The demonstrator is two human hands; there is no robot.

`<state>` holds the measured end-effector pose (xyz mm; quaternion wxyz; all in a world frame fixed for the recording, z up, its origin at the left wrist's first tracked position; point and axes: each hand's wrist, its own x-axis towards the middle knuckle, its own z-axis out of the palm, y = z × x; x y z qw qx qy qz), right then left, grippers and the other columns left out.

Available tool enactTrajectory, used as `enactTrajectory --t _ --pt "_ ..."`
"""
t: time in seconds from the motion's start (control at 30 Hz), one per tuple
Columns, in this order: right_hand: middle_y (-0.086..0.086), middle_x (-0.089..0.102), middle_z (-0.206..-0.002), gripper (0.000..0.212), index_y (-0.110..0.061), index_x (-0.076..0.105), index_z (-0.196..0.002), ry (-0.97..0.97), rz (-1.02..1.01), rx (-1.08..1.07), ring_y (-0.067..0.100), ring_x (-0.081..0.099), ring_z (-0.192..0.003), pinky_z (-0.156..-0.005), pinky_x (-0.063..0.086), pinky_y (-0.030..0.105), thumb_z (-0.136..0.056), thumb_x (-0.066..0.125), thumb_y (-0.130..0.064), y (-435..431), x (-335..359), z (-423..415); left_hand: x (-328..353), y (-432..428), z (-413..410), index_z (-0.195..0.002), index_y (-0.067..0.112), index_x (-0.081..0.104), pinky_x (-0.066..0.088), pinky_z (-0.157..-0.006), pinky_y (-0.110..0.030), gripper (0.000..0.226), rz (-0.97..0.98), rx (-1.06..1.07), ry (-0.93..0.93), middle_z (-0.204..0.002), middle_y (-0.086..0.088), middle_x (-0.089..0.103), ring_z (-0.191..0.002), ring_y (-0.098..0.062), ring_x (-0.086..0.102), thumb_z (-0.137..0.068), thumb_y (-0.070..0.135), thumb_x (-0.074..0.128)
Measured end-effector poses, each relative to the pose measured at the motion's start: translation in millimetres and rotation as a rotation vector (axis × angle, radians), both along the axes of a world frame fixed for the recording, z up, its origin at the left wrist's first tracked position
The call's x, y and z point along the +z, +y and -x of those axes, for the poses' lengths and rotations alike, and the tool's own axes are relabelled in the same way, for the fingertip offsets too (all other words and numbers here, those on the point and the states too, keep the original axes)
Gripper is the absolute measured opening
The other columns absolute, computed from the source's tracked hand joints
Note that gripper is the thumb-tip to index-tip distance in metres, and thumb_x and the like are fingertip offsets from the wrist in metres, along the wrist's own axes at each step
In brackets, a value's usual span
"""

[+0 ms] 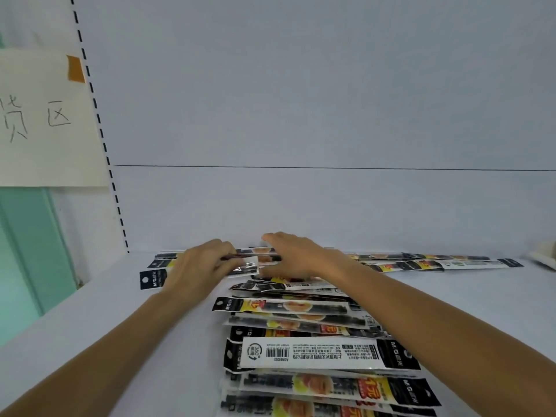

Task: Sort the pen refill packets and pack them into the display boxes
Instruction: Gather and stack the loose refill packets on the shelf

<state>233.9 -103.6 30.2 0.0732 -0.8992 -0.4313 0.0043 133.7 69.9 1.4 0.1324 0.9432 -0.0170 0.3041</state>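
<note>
Packets [301, 353] of pen refills, long, narrow and flat, made of glossy clear plastic with black punched headers and yellow-and-orange print, lie overlapped in a loose heap down the middle of the smooth white shelf [120, 326]. One near the front lies back side up and shows a white label with a barcode. The nearest ones are cut off by the lower edge. A thinner back row of packets [436, 263] stretches rightward along the shelf's rear wall. The left hand [198, 266] has its grip curled round one shiny refill packet [246, 266] at the far end of the heap, and hides most of its length. The right hand [298, 254] lies spread over the packets just beside it, fingers straight, grip open and holding nothing. A cream paper sign [45, 121], handwritten and fixed with orange tape [75, 69], is cut off at the left. A pale object [544, 254] at the right edge is too cropped to make out.
</note>
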Motion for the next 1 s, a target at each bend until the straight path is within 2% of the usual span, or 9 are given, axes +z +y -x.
enactTrajectory --t 0.13,0.23,0.33,0.43,0.53,0.63,0.77,0.9,1.0 --pt "0.004 0.059 -0.103 0.040 -0.014 0.049 -0.108 0.138 -0.100 -0.027 0.023 0.055 -0.092 -0.080 0.047 0.038 -0.083 0.061 -0.043 10.3 -1.4 -10.2 4.1 -0.6 2.5 -0.093 0.022 0.061 0.041 -0.065 -0.030 0.060 -0.051 -0.067 0.074 -0.081 0.011 0.053 -0.071 -0.012 0.051 -0.078 0.065 0.021" --pt "0.001 0.056 -0.091 0.039 -0.014 0.053 -0.100 0.073 -0.035 -0.009 0.020 0.052 -0.085 -0.075 0.045 0.035 -0.080 0.065 -0.045 17.8 -1.1 -15.9 -1.1 1.6 3.8 -0.100 0.021 0.058 0.041 -0.068 -0.029 0.044 -0.045 -0.087 0.211 -0.087 0.009 0.058 -0.078 -0.012 0.053 -0.087 0.058 0.040" --pt "0.005 0.058 -0.085 0.033 -0.008 0.059 -0.093 0.093 0.001 -0.001 0.020 0.051 -0.077 -0.063 0.037 0.030 -0.082 0.065 -0.039 22.2 2.4 -21.5 -0.1 0.8 8.0 -0.114 0.020 0.052 0.038 -0.063 -0.012 0.033 0.070 -0.143 0.335 -0.091 0.013 0.055 -0.076 -0.001 0.050 -0.088 0.041 0.057" --pt "0.004 0.054 -0.087 0.017 -0.010 0.054 -0.090 0.098 -0.019 0.017 0.020 0.049 -0.080 -0.062 0.035 0.029 -0.087 0.062 -0.025 19.9 4.8 -26.6 5.8 3.6 9.8 -0.129 0.021 0.039 0.037 -0.061 -0.005 0.046 0.108 -0.135 0.381 -0.102 0.010 0.052 -0.081 0.002 0.052 -0.088 0.023 0.059" --pt "0.000 0.050 -0.084 0.012 -0.015 0.046 -0.084 0.083 -0.105 0.005 0.017 0.046 -0.078 -0.064 0.037 0.027 -0.092 0.054 -0.020 9.4 12.8 -29.0 13.3 8.3 7.3 -0.139 0.030 0.024 0.043 -0.066 -0.012 0.067 0.094 -0.133 0.316 -0.104 0.013 0.051 -0.078 -0.003 0.056 -0.085 0.019 0.063" --pt "0.010 0.060 -0.098 0.008 -0.010 0.049 -0.096 0.082 -0.223 -0.035 0.022 0.055 -0.081 -0.075 0.047 0.037 -0.094 0.051 -0.017 -6.1 28.7 -29.1 21.7 12.6 8.3 -0.141 0.043 0.014 0.048 -0.072 -0.016 0.082 0.132 -0.122 0.298 -0.100 0.017 0.052 -0.071 -0.002 0.060 -0.083 0.017 0.067" --pt "0.007 0.062 -0.095 0.006 -0.015 0.047 -0.100 0.081 -0.326 -0.026 0.017 0.055 -0.073 -0.066 0.045 0.028 -0.095 0.048 -0.019 -26.9 55.7 -8.5 24.1 20.6 11.3 -0.140 0.031 0.029 0.043 -0.068 -0.009 0.064 0.115 -0.089 0.264 -0.087 0.015 0.062 -0.076 -0.001 0.058 -0.087 0.015 0.062" --pt "-0.008 0.055 -0.078 0.019 -0.023 0.044 -0.078 0.192 -0.104 0.038 0.007 0.052 -0.068 -0.058 0.037 0.017 -0.093 0.052 -0.029 -49.8 63.8 36.4 22.8 27.2 13.2 -0.122 0.023 0.053 0.047 -0.069 -0.017 0.033 0.135 -0.063 0.217 -0.082 0.016 0.064 -0.078 0.000 0.059 -0.090 0.012 0.056" --pt "-0.004 0.059 -0.106 0.039 -0.019 0.055 -0.109 0.226 0.064 0.047 0.010 0.054 -0.090 -0.078 0.044 0.021 -0.086 0.056 -0.051 -63.9 52.6 61.1 24.9 28.6 16.9 -0.099 0.021 0.062 0.046 -0.067 -0.022 0.018 0.157 -0.018 0.140 -0.080 0.008 0.065 -0.076 -0.011 0.060 -0.092 0.009 0.052"
